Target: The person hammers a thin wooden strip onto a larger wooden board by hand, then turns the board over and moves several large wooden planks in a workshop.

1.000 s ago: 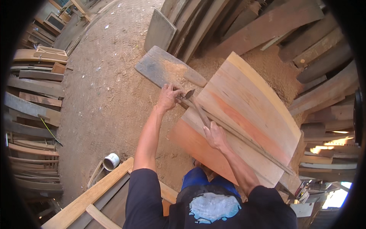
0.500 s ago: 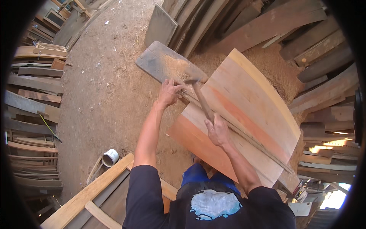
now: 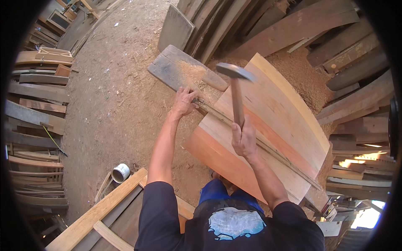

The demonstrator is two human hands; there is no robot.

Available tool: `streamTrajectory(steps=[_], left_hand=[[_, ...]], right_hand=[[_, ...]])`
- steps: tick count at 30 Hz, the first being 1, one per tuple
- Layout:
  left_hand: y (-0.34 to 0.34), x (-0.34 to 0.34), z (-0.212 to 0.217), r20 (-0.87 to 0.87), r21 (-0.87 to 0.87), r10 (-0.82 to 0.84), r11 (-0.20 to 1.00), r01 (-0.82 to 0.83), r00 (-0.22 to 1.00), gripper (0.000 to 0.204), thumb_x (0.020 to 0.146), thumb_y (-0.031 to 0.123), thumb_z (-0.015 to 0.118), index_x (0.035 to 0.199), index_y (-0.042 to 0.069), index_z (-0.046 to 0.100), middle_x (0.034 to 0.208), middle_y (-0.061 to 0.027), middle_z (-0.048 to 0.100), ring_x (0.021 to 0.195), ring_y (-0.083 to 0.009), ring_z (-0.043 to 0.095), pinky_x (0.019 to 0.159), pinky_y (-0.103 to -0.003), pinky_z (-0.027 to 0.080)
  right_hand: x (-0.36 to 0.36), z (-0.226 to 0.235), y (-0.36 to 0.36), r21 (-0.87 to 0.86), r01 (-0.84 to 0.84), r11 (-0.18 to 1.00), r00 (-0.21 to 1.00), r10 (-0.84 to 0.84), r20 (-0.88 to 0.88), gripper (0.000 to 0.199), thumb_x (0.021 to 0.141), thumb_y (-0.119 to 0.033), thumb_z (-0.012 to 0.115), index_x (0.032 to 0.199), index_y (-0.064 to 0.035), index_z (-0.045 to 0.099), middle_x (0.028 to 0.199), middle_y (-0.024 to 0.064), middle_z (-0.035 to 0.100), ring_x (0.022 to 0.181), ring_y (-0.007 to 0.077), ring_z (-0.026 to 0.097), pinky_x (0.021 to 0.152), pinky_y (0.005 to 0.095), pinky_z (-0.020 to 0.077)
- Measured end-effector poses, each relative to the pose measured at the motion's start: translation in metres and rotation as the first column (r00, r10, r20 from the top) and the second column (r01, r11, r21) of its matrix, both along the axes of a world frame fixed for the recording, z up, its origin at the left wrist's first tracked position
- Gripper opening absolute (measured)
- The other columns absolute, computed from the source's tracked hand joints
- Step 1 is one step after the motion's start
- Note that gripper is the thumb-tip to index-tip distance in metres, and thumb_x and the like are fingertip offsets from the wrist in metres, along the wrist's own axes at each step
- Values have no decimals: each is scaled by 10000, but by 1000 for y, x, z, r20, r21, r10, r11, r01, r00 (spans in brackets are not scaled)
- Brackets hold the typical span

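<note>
In my right hand point(image 3: 245, 140) is a hammer point(image 3: 237, 98), gripped by its wooden handle, its metal head raised above the panel. My left hand point(image 3: 183, 101) is closed at the far-left end of a narrow wooden strip point(image 3: 268, 145); whether the fingertips also pinch something small cannot be made out. The strip runs diagonally across a wide wooden panel point(image 3: 278, 104) of pale and reddish boards. A grey, weathered plank point(image 3: 167, 67) with sawdust on it extends beyond my left hand.
Shavings and sawdust cover the floor point(image 3: 113, 96). Stacked boards point(image 3: 293, 31) stand at the far right, more lumber point(image 3: 37, 113) along the left. A white can point(image 3: 120, 173) and a wooden frame point(image 3: 94, 211) are at the near left.
My right hand has swung the hammer up and slightly right, away from the strip's end near my left hand. The left hand stays nearly in place.
</note>
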State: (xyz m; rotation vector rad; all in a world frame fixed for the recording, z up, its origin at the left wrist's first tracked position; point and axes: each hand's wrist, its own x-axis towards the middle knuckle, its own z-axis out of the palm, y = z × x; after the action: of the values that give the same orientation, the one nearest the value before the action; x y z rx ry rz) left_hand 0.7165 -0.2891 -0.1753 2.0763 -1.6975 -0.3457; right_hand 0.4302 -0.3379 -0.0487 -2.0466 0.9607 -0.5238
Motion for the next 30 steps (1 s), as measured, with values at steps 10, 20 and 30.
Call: streamTrajectory(steps=[10,20,30], left_hand=[[4,-3,-9,-11,17,16,1000,-16,1000,498,641,129,879,1094,236,703,1139,-57,618,1099,-327,520,973,-439,444],[-6,-3,1,-53,-111,2,994,-8,999,494,649,119,860,1107,213,698,1128,-67,628,1079,-333,526,977,-435,442],[-7,-3,4,-21,-27,27,999,-28,999,442,669,82,825,1080,178,696,1142,-54,612,1090,-324,523,984,-427,424]], right_hand=[[-2,11,-3,71,-38,997,989,48,-139,298,974,-255,571,1012,35,508,784,260,616,711,460,613,628,538,462],[-29,-55,4,-100,-114,988,913,64,-404,343,991,-307,574,1084,15,500,776,244,642,688,488,619,622,544,469],[-15,-18,-17,-120,-224,967,887,151,-436,359,991,-344,561,1081,-1,506,832,274,634,721,490,611,632,554,471]])
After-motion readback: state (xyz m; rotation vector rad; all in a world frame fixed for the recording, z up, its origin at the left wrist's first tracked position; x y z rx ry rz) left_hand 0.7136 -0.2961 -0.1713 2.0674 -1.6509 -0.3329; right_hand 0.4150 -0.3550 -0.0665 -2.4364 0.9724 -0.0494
